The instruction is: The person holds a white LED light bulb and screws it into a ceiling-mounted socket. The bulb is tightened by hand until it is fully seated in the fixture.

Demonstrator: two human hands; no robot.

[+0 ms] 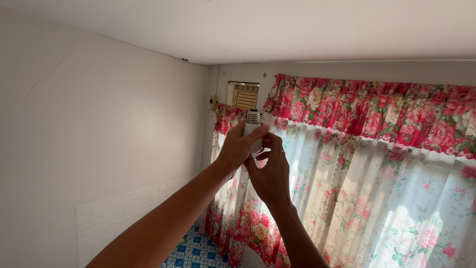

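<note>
Item: white light bulb (253, 130), metal screw base pointing up, being held raised in front of the person, near the middle of the view, before the floral curtains.

Left hand (238, 149): fingers are curling around the bulb's white neck just under the threaded base, gripping it.

Right hand (270, 171): is sitting directly below and beside the left hand, fingers bent up against the lower part of the bulb, touching it; the bulb's globe is mostly hidden between the two hands.

Surroundings: red rose-patterned valance (377, 106) is hanging along the top of the window; sheer floral curtain (377, 198) is hanging below it with daylight showing through. A louvred vent (245, 96) is sitting high in the corner. White wall (99, 149) is standing at left; blue patterned floor tiles (196, 250) are showing at the bottom.
</note>
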